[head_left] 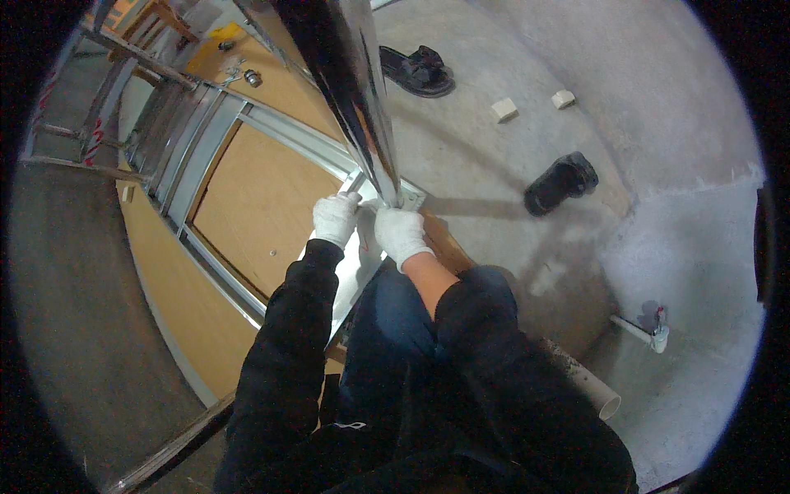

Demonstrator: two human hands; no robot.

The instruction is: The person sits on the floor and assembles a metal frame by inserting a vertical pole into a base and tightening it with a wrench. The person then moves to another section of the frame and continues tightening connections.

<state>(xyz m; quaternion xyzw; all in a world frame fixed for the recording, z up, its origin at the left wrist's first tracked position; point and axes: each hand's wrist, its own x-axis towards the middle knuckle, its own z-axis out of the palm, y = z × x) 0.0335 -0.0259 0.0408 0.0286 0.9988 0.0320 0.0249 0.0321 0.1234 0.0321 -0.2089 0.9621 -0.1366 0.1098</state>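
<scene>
A tall shiny metal post rises from the corner of a silver metal frame that lies on a wooden board. My left hand, in a white glove, is closed just left of the post's lower end, over a short piece of silver metal. White-gloved too, my right hand sits right below the post's foot with its fingers curled in. What either hand grips is hidden by the gloves. Inside the frame shows a tan panel.
Two black slippers lie on the concrete floor, near two small pale blocks. A white pipe lies at lower right. Metal rails and a wooden chair stand at upper left.
</scene>
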